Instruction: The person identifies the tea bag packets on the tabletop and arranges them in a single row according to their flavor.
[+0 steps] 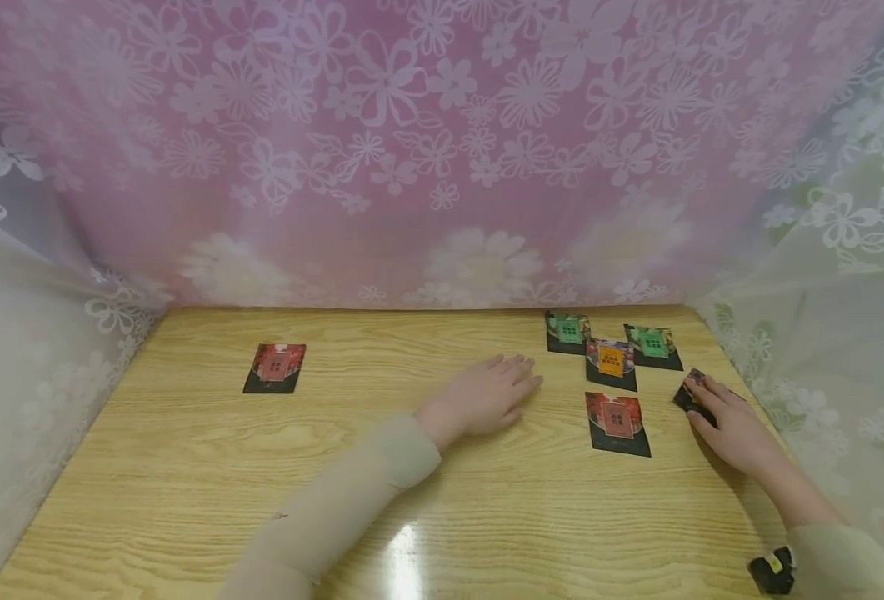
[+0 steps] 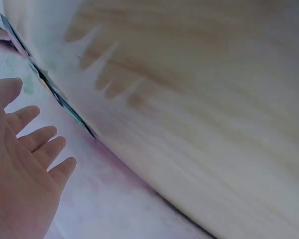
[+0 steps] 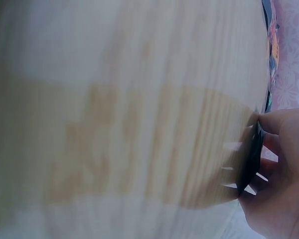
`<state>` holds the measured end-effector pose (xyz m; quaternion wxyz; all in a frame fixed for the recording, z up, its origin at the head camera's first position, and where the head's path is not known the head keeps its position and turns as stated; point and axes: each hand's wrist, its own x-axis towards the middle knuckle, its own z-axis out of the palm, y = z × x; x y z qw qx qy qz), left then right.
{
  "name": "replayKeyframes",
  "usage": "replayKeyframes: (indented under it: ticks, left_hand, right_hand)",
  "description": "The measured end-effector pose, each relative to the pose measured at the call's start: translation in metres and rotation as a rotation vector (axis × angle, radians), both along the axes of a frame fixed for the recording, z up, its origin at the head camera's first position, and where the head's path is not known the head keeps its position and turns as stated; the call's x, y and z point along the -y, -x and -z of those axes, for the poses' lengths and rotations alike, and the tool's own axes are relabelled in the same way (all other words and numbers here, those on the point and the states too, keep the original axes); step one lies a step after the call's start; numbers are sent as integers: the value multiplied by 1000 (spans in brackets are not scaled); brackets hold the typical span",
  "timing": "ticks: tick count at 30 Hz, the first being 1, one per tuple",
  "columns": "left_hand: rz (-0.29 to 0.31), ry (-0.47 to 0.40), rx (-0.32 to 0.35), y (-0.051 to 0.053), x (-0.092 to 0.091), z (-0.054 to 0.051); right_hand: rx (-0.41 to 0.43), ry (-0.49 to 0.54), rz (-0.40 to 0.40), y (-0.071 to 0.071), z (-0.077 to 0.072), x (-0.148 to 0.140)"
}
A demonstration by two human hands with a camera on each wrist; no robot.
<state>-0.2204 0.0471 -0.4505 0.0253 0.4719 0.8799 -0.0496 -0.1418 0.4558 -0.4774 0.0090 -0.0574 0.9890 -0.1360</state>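
Observation:
My right hand holds a small dark packet near the table's right edge. In the right wrist view the thumb and fingers grip the black packet by its edges, just by the tabletop. My left hand is over the middle of the table with its fingers extended and nothing in it. In the left wrist view the left hand casts a finger-shaped shadow on the wood. Nearest to the hands lie a red-and-black packet and an orange-labelled packet.
Two green-labelled packets lie at the back right, one packet partly overlapped by the orange-labelled one, the other packet beside it. Another red packet lies far left on the wooden table. Floral curtains hang around it.

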Motion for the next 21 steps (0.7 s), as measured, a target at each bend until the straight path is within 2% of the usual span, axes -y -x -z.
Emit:
replayKeyframes:
  ticks: [6,11,21]
  left_hand:
    - [37,28,-10,-10,-24,-2]
    - [72,51,-31,-17,-45,-5]
    - [130,123,-76,-27,-84,-1]
  right_hand:
    - [-21,6,-3,0,3,0]
    - [-6,8,3,1,3,-1]
    - [-19,5,3,1,4,-1]
